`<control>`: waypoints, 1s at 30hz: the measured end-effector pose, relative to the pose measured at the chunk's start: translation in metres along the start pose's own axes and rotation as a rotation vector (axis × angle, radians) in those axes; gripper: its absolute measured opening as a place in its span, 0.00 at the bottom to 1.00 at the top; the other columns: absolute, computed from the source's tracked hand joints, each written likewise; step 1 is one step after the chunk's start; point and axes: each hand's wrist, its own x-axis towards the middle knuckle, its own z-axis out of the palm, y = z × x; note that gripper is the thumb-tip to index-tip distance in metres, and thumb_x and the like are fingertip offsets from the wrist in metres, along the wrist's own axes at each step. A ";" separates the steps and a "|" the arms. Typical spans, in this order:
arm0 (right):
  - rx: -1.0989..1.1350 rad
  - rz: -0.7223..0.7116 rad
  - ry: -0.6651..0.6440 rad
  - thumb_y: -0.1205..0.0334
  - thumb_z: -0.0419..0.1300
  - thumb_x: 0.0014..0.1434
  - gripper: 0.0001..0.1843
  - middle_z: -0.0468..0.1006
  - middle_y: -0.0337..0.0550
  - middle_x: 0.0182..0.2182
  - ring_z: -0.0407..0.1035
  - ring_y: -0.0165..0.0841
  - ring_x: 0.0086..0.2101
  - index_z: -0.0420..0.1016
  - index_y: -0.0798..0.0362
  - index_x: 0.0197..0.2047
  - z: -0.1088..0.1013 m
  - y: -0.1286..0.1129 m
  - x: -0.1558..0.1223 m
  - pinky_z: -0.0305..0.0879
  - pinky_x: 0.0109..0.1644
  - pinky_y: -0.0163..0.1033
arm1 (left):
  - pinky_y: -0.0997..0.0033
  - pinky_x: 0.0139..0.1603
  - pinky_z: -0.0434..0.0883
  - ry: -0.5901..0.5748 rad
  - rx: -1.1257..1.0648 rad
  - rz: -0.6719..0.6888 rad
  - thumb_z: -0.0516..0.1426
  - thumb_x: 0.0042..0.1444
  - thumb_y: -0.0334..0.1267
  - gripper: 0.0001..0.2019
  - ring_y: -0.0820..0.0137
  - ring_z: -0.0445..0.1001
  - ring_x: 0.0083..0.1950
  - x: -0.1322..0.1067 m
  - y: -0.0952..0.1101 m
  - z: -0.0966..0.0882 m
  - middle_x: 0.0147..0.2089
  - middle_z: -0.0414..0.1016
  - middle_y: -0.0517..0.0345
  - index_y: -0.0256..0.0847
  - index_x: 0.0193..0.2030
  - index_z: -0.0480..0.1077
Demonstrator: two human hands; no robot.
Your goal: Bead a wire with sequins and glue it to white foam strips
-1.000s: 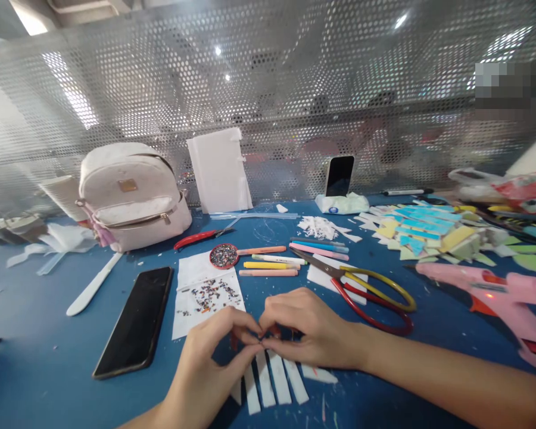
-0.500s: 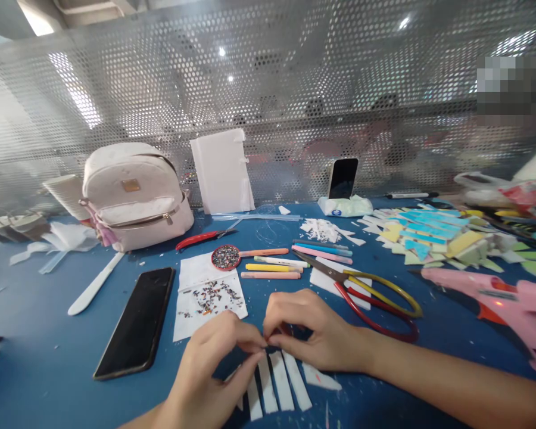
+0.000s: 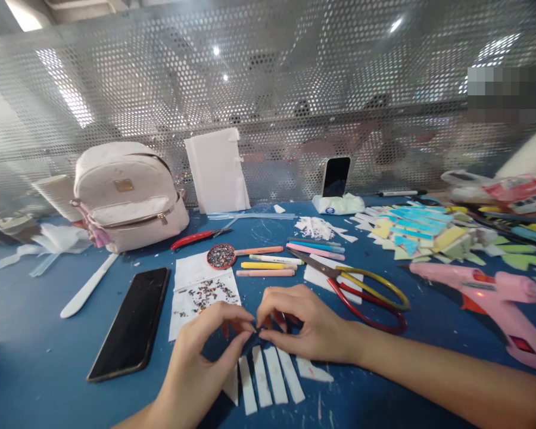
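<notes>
My left hand (image 3: 204,353) and my right hand (image 3: 304,325) meet fingertip to fingertip above the table. Each is closed in a pinch of thumb and fingers; whatever lies between the tips is too small to make out. Just below them several white strips (image 3: 274,375) lie side by side, with a pointed white piece (image 3: 314,370) to their right. Beyond my left hand a white paper sheet (image 3: 181,310) carries dark, glittery bits, and a small red-rimmed round dish (image 3: 221,256) full of coloured specks stands at its top edge.
Scissors (image 3: 386,286) and several markers (image 3: 268,266) lie beyond my right hand. A pink glue gun (image 3: 486,292) is at the right, near a pile of coloured scraps (image 3: 420,223). On the left are a black phone (image 3: 130,322), a white knife (image 3: 89,286) and a backpack (image 3: 129,202).
Both hands have moved slightly apart at the tips, leaving the strips below more exposed. The whole view has shifted a little, with things on the table sitting farther left.
</notes>
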 end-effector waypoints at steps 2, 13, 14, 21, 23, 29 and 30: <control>-0.011 0.005 -0.004 0.63 0.60 0.61 0.04 0.70 0.36 0.27 0.62 0.24 0.24 0.70 0.54 0.38 0.001 0.000 0.000 0.58 0.27 0.30 | 0.74 0.35 0.73 -0.004 -0.016 -0.018 0.57 0.56 0.25 0.08 0.71 0.76 0.33 -0.001 0.000 0.002 0.33 0.78 0.60 0.43 0.38 0.72; -0.005 -0.021 -0.040 0.65 0.54 0.63 0.05 0.69 0.39 0.27 0.63 0.28 0.27 0.69 0.54 0.35 0.001 0.002 -0.002 0.58 0.31 0.33 | 0.76 0.31 0.70 -0.070 0.011 -0.014 0.55 0.54 0.24 0.08 0.72 0.72 0.29 -0.001 0.008 0.003 0.28 0.73 0.60 0.41 0.33 0.68; 0.003 -0.018 -0.055 0.65 0.54 0.62 0.04 0.69 0.39 0.27 0.63 0.28 0.27 0.68 0.54 0.35 0.001 0.001 -0.002 0.58 0.31 0.33 | 0.75 0.31 0.70 -0.088 0.021 0.025 0.54 0.54 0.24 0.08 0.72 0.72 0.29 -0.002 0.008 0.003 0.28 0.74 0.60 0.41 0.33 0.68; -0.011 -0.070 -0.189 0.65 0.52 0.61 0.04 0.69 0.39 0.27 0.63 0.30 0.28 0.67 0.52 0.35 0.001 0.002 -0.005 0.56 0.32 0.35 | 0.72 0.28 0.64 -0.197 0.147 0.376 0.50 0.54 0.21 0.12 0.69 0.70 0.27 -0.001 0.007 0.001 0.26 0.73 0.57 0.43 0.35 0.66; -0.014 -0.072 -0.196 0.66 0.52 0.61 0.04 0.69 0.39 0.27 0.63 0.30 0.28 0.67 0.52 0.36 0.001 0.003 -0.005 0.56 0.32 0.35 | 0.71 0.28 0.63 -0.219 0.149 0.392 0.50 0.54 0.21 0.12 0.68 0.70 0.27 -0.001 0.006 0.002 0.26 0.73 0.57 0.43 0.36 0.66; 0.055 -0.038 -0.168 0.67 0.55 0.60 0.04 0.69 0.38 0.26 0.62 0.28 0.26 0.70 0.53 0.35 0.001 0.003 -0.003 0.57 0.32 0.33 | 0.71 0.29 0.64 -0.188 0.117 0.363 0.49 0.55 0.22 0.12 0.68 0.70 0.28 -0.003 0.000 0.006 0.26 0.73 0.57 0.43 0.37 0.67; 0.070 -0.032 -0.161 0.68 0.55 0.59 0.04 0.68 0.37 0.26 0.61 0.28 0.26 0.70 0.54 0.35 0.001 0.003 -0.003 0.57 0.31 0.33 | 0.71 0.29 0.64 -0.193 0.120 0.354 0.49 0.55 0.22 0.12 0.68 0.71 0.28 -0.003 -0.001 0.007 0.26 0.73 0.57 0.43 0.36 0.67</control>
